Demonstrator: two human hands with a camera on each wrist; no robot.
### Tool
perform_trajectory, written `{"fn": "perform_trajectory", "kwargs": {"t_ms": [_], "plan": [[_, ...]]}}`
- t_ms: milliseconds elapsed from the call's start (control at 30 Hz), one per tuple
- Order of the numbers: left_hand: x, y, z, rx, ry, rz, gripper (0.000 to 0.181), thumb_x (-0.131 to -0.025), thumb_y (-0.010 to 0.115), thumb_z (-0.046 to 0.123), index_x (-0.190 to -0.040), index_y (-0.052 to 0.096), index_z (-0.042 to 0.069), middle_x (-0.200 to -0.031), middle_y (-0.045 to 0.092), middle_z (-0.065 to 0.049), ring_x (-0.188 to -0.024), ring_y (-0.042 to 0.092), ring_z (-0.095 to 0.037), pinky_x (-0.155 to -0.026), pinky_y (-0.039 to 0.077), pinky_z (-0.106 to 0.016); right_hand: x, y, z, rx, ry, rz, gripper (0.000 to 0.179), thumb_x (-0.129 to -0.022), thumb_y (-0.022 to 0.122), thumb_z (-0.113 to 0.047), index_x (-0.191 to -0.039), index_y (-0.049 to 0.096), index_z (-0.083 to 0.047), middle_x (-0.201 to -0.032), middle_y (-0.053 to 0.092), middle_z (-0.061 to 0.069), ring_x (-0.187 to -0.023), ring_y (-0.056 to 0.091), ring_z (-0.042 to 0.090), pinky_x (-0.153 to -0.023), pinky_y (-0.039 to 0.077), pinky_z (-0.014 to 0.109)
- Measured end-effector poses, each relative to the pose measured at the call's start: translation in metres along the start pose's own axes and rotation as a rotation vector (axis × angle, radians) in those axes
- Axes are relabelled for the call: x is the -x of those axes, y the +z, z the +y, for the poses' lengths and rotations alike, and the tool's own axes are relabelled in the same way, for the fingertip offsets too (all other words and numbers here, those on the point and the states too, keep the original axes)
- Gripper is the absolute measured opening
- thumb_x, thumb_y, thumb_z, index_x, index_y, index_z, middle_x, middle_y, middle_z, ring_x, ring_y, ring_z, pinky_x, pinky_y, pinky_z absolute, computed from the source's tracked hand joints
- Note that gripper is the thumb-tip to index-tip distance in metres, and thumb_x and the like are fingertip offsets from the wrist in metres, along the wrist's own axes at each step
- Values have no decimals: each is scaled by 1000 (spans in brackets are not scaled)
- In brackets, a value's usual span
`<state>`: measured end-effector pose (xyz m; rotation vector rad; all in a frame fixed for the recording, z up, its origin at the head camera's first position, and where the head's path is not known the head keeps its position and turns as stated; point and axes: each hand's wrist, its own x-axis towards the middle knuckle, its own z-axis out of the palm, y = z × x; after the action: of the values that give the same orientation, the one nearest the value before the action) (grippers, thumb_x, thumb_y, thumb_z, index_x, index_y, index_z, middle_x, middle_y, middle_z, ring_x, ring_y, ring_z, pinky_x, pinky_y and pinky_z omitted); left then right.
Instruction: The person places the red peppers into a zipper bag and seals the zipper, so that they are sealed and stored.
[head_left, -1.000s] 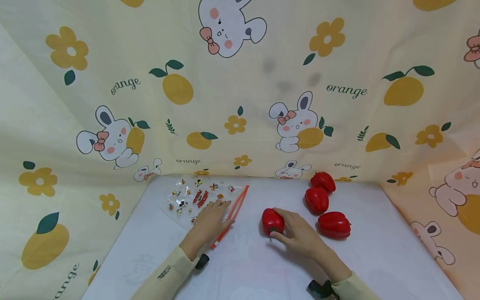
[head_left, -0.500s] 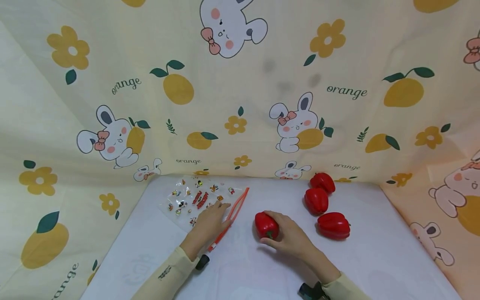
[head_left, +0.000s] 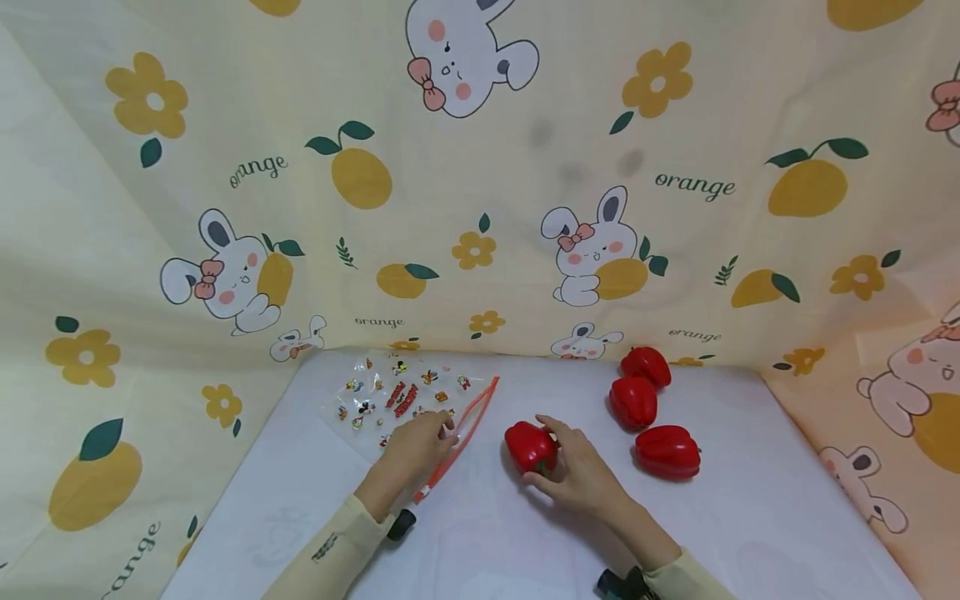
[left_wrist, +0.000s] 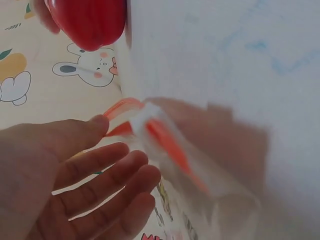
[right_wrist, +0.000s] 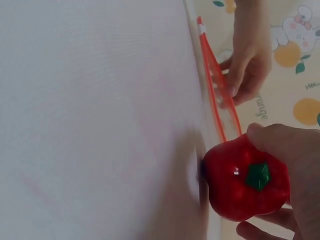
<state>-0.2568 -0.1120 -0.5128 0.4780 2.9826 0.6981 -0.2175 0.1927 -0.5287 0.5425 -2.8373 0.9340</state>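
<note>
My left hand (head_left: 415,446) pinches one side of the mouth of a clear zip bag (head_left: 405,398) printed with cartoon figures. The bag lies flat on the table, and its two orange strips (right_wrist: 214,82) stand apart in the right wrist view. Close up in the left wrist view, the thumb meets the orange edge while the other fingers bend loosely. A glossy red bell pepper (head_left: 528,447) with a green stem is held by my right hand (head_left: 588,473), thumb on the near side and fingers on the far side. It is just right of the bag's mouth.
Three more red bell peppers stand at the right: one at the back (head_left: 646,367), one just in front of it (head_left: 633,402), and a third lying nearer (head_left: 667,452). A printed cloth (head_left: 487,192) rises behind the white table (head_left: 487,550).
My right hand has carried the pepper a little left, toward the bag. My left fingers, straighter over the bag before, have drawn in at its orange edge.
</note>
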Motion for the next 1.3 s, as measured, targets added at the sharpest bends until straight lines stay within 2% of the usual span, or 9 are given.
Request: {"fn": "perform_trajectory", "kwargs": {"t_ms": [100, 200, 367, 467, 600, 767, 1000, 1300], "plan": [[1, -1, -3, 16, -3, 8, 11, -105, 71, 27, -107, 71, 16, -91, 67, 6, -76, 56, -12, -69, 49, -35, 1, 0, 1, -40, 47, -2, 90, -80, 96, -39, -153, 50, -18, -140, 64, 4, -115, 59, 22, -86, 59, 39], [3, -3, -5, 32, -4, 20, 8, -106, 69, 22, -102, 72, 16, -90, 67, 6, -75, 56, -12, -70, 49, -35, 2, -2, 2, -73, 73, -5, 84, -81, 95, -37, -151, 53, -18, -137, 64, 5, -115, 60, 24, -87, 59, 40], [5, -7, -6, 109, -17, 7, 8, -107, 67, 18, -104, 72, 13, -86, 65, 5, -71, 57, -12, -66, 50, -33, 3, -3, 6, -85, 81, -6, 83, -83, 94, -31, -155, 54, -16, -131, 65, 2, -111, 62, 22, -87, 58, 36], [4, -7, -9, 163, -11, -5, 7, -107, 67, 16, -107, 71, 11, -80, 64, 3, -64, 59, -11, -61, 49, -30, 2, -3, 8, -82, 89, -5, 85, -84, 94, -31, -155, 52, -13, -128, 66, 2, -108, 63, 20, -86, 58, 34], [0, -7, -11, 227, 23, -6, 5, -106, 69, 13, -106, 69, 8, -74, 65, 1, -56, 59, -9, -57, 48, -26, -2, -2, 8, -107, 93, 8, 81, -83, 94, -29, -151, 54, -8, -128, 67, 5, -107, 66, 22, -88, 59, 36], [-1, -6, -6, 286, 40, -8, 4, -103, 72, 10, -102, 69, 7, -76, 66, 1, -57, 60, -8, -55, 48, -25, -5, -3, 8, -145, 81, 14, 74, -83, 94, -26, -144, 57, -8, -128, 68, 6, -109, 67, 24, -91, 60, 41], [1, -5, 0, 277, 15, -17, 5, -103, 73, 12, -101, 69, 10, -79, 64, 4, -61, 59, -9, -57, 49, -25, -5, -2, 0, -249, 39, 49, 78, -83, 94, -24, -148, 53, -6, -130, 67, 8, -112, 67, 26, -93, 61, 47], [3, -1, 4, 293, 53, 0, 5, -102, 73, 9, -100, 69, 9, -77, 64, 5, -59, 60, -7, -57, 50, -23, -14, 7, -15, -380, 25, 83, 78, -83, 94, -21, -149, 53, -8, -138, 65, 8, -119, 65, 27, -96, 60, 53]]}}
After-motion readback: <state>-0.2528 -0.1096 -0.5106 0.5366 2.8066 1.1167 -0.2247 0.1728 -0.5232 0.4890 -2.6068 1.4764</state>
